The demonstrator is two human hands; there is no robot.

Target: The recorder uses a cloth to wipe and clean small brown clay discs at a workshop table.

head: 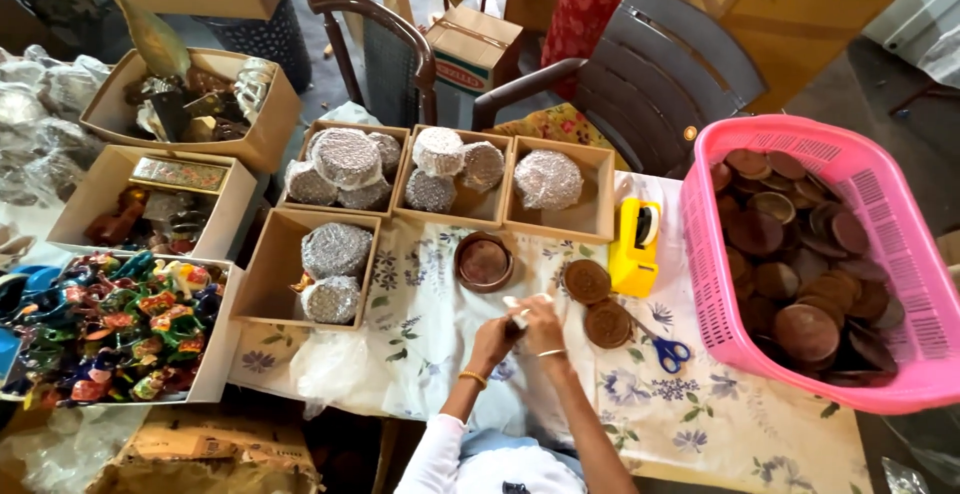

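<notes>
Hands first: from the head view I see my left hand [493, 335] and right hand [541, 325] pinched together on a small white scrap [520, 306]. I'd keep fingertips tight and steady. Brown discs [597, 302] lie at three o'clock, bowl [484, 260] at eleven.

Your desk [700, 424] wears a matt printed cloth with a floral pattern. The basket [890, 214] is glossy pink plastic, holding dull brown discs [805, 329] that look like fired clay, though the view is too coarse to be sure. The boxes [590, 219] are plain matt cardboard; the bundles [345, 159] inside them are wrapped in shiny bubble film. The tape dispenser [635, 249] is smooth yellow plastic.
</notes>
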